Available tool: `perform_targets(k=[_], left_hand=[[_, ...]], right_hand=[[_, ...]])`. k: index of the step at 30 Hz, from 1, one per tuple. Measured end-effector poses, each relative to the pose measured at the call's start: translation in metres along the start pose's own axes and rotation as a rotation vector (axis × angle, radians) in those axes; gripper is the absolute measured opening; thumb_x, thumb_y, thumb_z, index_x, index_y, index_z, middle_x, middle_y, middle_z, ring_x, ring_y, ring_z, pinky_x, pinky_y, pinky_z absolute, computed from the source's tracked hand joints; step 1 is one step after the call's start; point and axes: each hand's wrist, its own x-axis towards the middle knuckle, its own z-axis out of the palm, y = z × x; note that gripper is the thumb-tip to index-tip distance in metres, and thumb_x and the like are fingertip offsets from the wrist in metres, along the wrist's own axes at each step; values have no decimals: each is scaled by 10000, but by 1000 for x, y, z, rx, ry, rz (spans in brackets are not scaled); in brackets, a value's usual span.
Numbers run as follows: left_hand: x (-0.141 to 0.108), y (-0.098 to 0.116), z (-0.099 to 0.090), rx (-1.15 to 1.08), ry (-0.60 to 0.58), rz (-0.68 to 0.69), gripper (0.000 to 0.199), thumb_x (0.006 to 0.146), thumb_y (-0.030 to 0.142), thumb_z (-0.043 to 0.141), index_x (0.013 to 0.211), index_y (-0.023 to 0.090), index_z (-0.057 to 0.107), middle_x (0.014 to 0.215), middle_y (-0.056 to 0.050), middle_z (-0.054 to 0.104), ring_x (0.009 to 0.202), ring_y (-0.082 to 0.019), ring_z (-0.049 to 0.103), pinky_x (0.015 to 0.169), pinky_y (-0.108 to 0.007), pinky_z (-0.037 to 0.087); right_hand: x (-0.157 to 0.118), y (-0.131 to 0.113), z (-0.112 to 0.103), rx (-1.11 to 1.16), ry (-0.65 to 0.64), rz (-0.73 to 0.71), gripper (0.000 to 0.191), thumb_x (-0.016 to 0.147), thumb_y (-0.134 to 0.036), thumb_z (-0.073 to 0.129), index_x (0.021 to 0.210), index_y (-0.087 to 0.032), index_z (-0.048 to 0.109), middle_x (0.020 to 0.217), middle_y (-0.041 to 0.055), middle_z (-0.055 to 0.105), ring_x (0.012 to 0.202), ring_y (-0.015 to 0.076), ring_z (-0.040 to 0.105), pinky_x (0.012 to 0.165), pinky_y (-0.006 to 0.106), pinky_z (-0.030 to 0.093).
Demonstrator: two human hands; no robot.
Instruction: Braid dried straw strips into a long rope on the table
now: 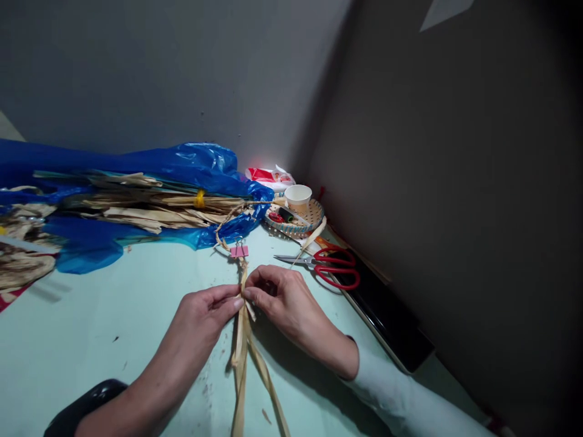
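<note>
Pinched dry strips [241,388] in fingertips of left hand [197,320] and right hand [296,306], lengthwise between both, toward bottom centre.

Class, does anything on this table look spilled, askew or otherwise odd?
Only slight untidiness: small loose scraps dot the tabletop around the held strips, like stray trimmings. Nothing looks spilled or toppled; the cup stands upright.

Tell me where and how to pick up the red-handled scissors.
Grip the red handle loops, coming down from above, probably with the right hand, which is nearer. The scissors lie flat with the blades pointing left, so the broad loops on the right look like the safer hold.
</note>
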Motion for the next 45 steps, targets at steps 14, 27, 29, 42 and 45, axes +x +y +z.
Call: perform_targets(k=[14, 27, 29, 42, 45], left_hand=[[4, -7, -2, -97, 19, -12, 248, 610, 271, 802, 790, 172, 663, 562, 65, 607, 447, -66, 451, 416, -173, 253], [1, -4, -5, -172, 12, -149, 276, 623, 238, 819, 857, 165, 693, 484, 81, 507, 390, -30, 302, 383, -146, 182], [3, -6, -6, -188, 20, -149, 286, 593, 226, 829, 843, 154, 710, 451, 97, 437, 386, -22, 253, 384, -142, 148], [1, 1, -8, -194, 10, -232, 350, 547, 199, 863, 872, 155, 741, 590, 17, 646, 434, -58, 462, 406, -145, 335], [0, 5, -9, -185, -22, -247, 346, 569, 231, 862, 891, 172, 749, 598, 9, 666, 487, -111, 555, 476, -201, 439]], right_hand=[[-2, 13, 3, 370, -221, 218, 329, 809, -397, 695, 1006, -158, 585, 722, 6, 637, 627, 128, 571, 585, 218, 411], [-7, 11, -5, 465, -379, 307, 150, 902, -309, 567, 892, -181, 489, 613, -18, 638, 370, 53, 404, 391, 172, 315], [-9, 7, -2, 541, -404, 353, 127, 892, -224, 554, 948, -196, 444, 562, -54, 605, 343, 59, 376, 368, 172, 295], [-4, 6, -33, 126, -371, 125, 108, 815, -177, 633, 907, -135, 673, 699, -26, 564, 641, 96, 479, 562, 196, 348], [-4, 4, -36, 100, -379, 94, 77, 808, -137, 595, 865, -146, 645, 726, -20, 585, 662, 103, 503, 580, 196, 364]])
